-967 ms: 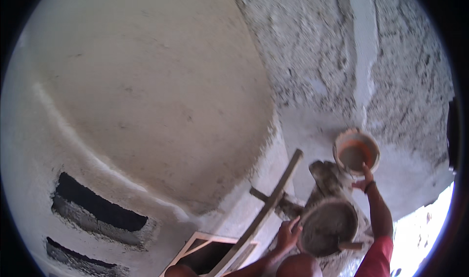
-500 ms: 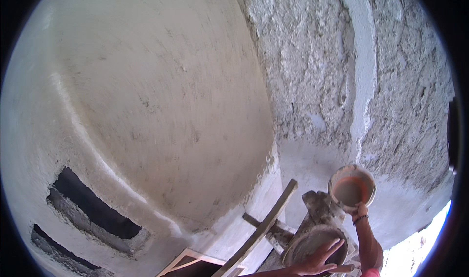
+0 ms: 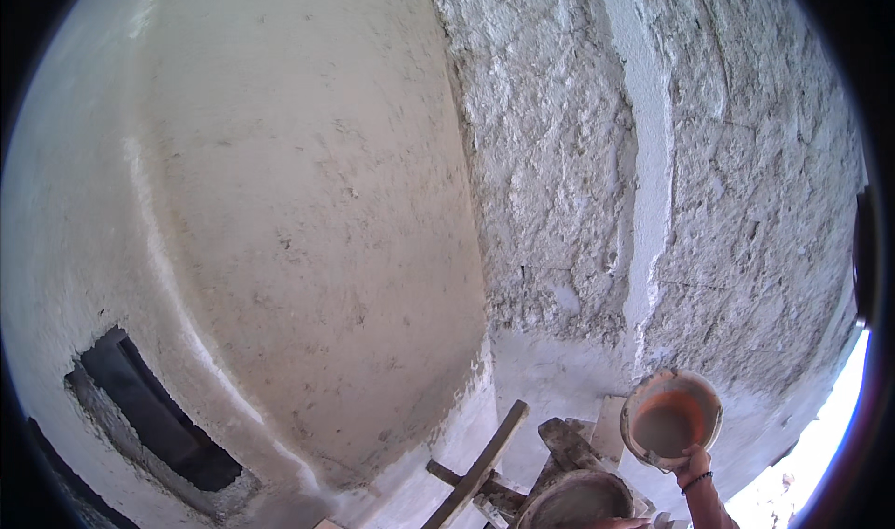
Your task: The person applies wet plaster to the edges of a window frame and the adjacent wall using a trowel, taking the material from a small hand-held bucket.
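Observation:
My right hand (image 3: 691, 464) grips the lower rim of a round, mortar-coated container (image 3: 667, 394) with an orange inside and grey material in it. Below and left of that, a larger grey bowl (image 3: 536, 515) sits among rough wooden pieces. Only a sliver of my left hand (image 3: 615, 522) shows at the bottom edge, over or beside the bowl; what it touches and how its fingers stand are hidden.
A smooth beige wall (image 3: 317, 203) meets rough plaster (image 3: 550, 128) with a pale vertical band. Dark openings (image 3: 158, 408) are cut at lower left. A long wooden bar (image 3: 480, 464) crosses another timber near the bottom. Bright daylight shows at lower right.
The view has tilted up, so the wall fills more of it. My right hand still grips the container, now lower in view. My left hand, earlier open over the bowl, has mostly left view.

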`<state>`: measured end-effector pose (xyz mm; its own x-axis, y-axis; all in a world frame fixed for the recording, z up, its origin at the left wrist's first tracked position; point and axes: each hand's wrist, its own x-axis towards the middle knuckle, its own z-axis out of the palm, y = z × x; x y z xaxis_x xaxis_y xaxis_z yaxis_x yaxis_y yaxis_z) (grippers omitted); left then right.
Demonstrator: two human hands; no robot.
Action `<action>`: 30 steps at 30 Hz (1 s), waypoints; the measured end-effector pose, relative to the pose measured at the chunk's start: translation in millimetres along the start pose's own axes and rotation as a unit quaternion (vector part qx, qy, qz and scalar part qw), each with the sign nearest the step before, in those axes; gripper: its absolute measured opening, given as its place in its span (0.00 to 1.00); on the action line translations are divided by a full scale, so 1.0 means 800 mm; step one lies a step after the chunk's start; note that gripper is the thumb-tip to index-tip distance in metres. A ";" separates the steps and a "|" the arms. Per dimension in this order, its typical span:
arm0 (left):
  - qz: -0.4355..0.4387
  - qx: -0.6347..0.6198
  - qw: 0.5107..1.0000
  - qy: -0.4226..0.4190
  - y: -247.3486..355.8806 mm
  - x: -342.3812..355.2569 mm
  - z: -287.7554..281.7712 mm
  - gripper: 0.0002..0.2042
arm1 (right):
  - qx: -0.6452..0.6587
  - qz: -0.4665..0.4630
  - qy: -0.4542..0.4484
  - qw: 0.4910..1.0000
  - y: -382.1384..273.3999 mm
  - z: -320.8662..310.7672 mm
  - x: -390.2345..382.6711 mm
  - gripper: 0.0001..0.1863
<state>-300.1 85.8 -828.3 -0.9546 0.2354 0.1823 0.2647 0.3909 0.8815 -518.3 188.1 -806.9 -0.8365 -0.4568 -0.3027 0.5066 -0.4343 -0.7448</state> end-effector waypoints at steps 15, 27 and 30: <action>-0.113 -0.025 0.977 0.178 0.001 -0.106 -0.109 0.17 | -0.113 0.021 0.101 0.988 -0.037 -0.024 -0.098 0.07; -0.169 -0.095 0.942 0.275 -0.025 -0.127 -0.124 0.19 | -0.314 -0.065 0.029 0.947 -0.020 -0.084 -0.119 0.11; -0.177 -0.058 0.938 0.292 -0.026 -0.125 -0.135 0.20 | -0.185 -0.024 0.055 0.981 -0.024 -0.035 -0.127 0.14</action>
<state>-224.8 -41.6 -817.9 -0.9005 -0.4323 0.0472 -0.0666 0.2444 0.9674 -449.1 264.3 -778.3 -0.8853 -0.3477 -0.3087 0.3723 -0.1322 -0.9187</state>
